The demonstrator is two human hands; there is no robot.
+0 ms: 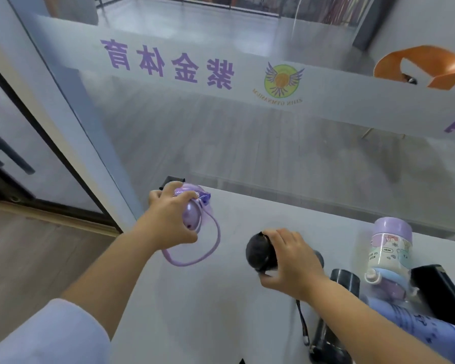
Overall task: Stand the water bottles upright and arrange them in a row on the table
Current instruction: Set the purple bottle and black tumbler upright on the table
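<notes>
My left hand [168,219] grips a purple bottle [192,206] with a looped purple strap [213,248] near the far left corner of the white table [195,298]. Around the top of a black bottle [260,254] near the table's middle, my right hand [292,261] is closed. A cartoon-printed bottle with a lilac base [386,248] lies on its side at the right. Beside it a dark bottle [344,278] and a blue bottle [410,316] lie partly under my right arm. Another black bottle with a lanyard [323,340] lies near the front edge.
A glass wall with purple lettering [168,61] runs along the table's far edge. An orange chair [418,64] stands beyond the glass. A black box-like object [441,290] sits at the table's right edge. A door frame [37,127] stands to the left.
</notes>
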